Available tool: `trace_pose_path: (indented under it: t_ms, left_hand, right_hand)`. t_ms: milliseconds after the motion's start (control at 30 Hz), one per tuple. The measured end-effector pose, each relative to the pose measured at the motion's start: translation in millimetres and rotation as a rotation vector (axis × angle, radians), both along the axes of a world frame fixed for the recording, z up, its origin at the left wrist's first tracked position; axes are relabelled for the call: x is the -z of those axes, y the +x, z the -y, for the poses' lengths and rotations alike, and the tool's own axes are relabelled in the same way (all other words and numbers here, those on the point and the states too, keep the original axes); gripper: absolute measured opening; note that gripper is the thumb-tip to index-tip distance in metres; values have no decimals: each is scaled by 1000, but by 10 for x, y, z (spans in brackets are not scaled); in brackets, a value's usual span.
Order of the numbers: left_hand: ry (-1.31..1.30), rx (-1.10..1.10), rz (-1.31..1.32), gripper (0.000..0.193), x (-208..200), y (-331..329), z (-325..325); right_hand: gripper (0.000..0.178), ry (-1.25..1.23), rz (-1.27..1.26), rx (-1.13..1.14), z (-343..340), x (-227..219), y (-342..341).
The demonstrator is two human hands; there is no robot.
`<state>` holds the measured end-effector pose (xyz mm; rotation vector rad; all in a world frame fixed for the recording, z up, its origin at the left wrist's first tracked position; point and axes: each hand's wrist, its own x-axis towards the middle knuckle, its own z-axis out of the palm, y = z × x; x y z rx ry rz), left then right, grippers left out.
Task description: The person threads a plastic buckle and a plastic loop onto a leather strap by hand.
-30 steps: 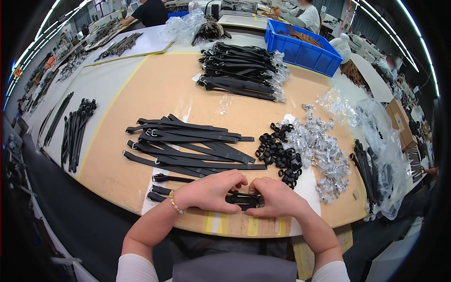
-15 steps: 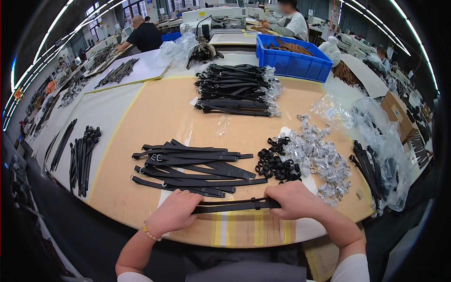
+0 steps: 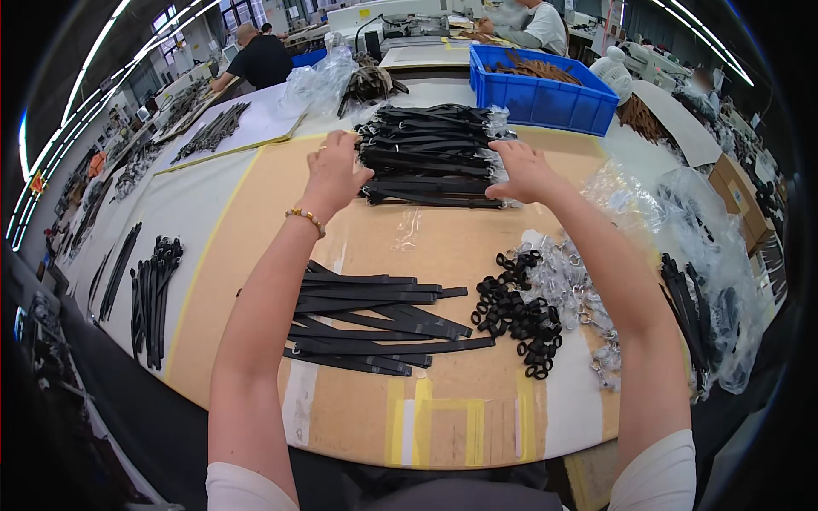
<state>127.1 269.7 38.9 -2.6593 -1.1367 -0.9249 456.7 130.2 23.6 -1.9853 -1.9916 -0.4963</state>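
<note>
Together, left hand (image 3: pixel 341 173), right hand (image 3: pixel 521 170) flanking stacked black straps (image 3: pixel 430 160), each grip spread loosely, strap-tip marks (image 3: pixel 419 360) unreadable.

Both bare arms stretch well forward from short white fabric sleeves (image 3: pixel 656 479) at the lower edge, elbows slightly bent, forearms slanting inward. The person's bare left hand (image 3: pixel 336 170) and bare right hand (image 3: pixel 523 172) are level with each other and well apart, palms turned toward one another. Each is parted wide — thumb low and pointing inward, fingers above it and gently curved. A beaded bracelet in yellowish tones (image 3: pixel 308 221) circles the left wrist; the right wrist is bare.
</note>
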Motion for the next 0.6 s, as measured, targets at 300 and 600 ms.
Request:
trace_pose_path:
  t_ms: [300, 600]
  left_hand:
    - [-319, 509, -162, 7, 337, -438, 1335]
    - [-368, 479, -170, 18, 659, -266, 1500]
  right_hand:
    - [38, -253, -499, -238, 924, 227, -401]
    - [17, -259, -726, -133, 2064, -85, -703]
